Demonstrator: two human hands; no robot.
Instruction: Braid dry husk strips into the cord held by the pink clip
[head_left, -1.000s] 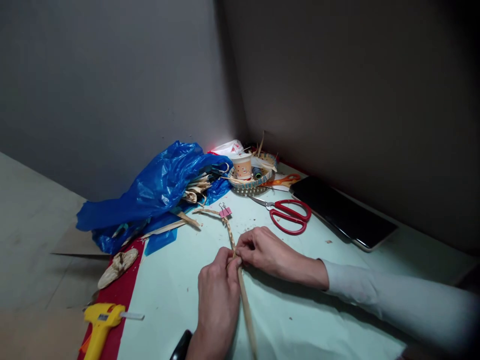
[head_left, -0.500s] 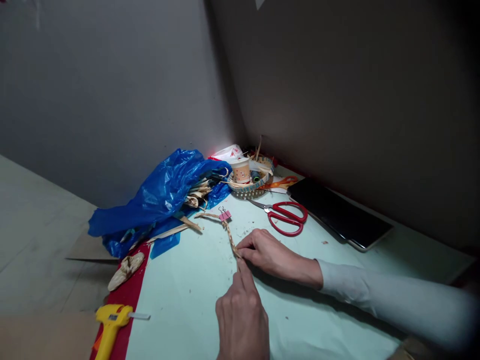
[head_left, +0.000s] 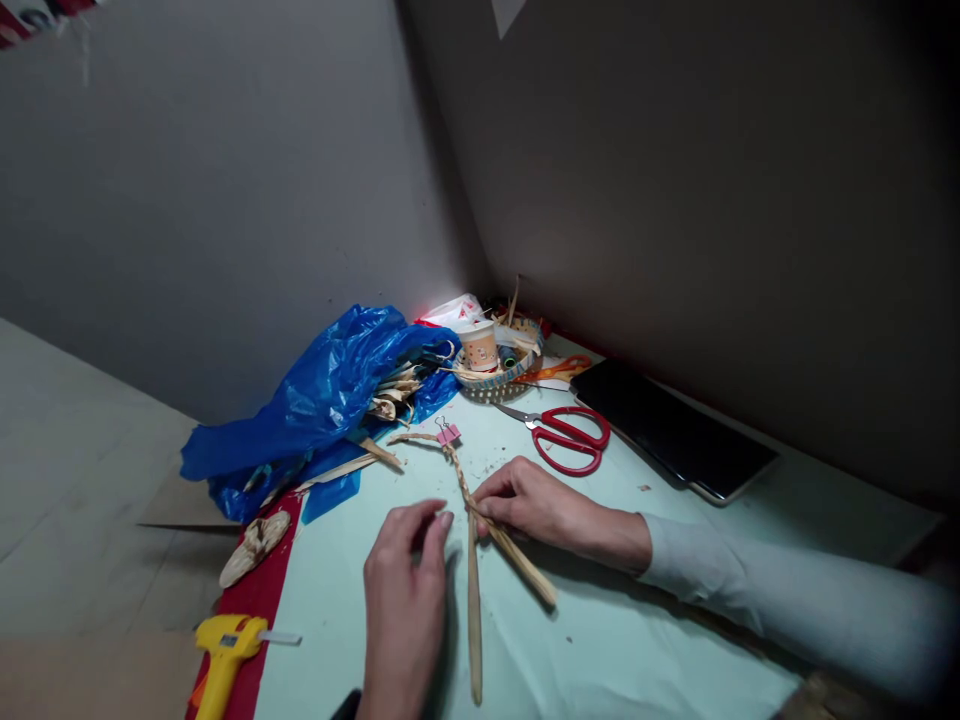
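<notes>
I see the blue plastic bag [head_left: 315,400] bulking at 10 o'clock on the pale table [head_left: 637,650]; the dark tablet [head_left: 671,425] lies at 2 o'clock, the red scissors [head_left: 570,438] just beside it; the right hand [head_left: 536,505] pinches the braided straw strip [head_left: 459,470] at centre, fingers closed on it; 2 loose strands [head_left: 474,610] splay toward 6 o'clock; the left hand [head_left: 401,590] hovers near them, fingers loosely curled, gripping nothing; a pink binder clip [head_left: 448,433] clamps the braid's far end at 12 o'clock.

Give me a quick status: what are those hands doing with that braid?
Right hand pinching the braid at its end. Left hand open, beside the loose strips. Pink clip on braid's far end. Nothing blocking.
</notes>
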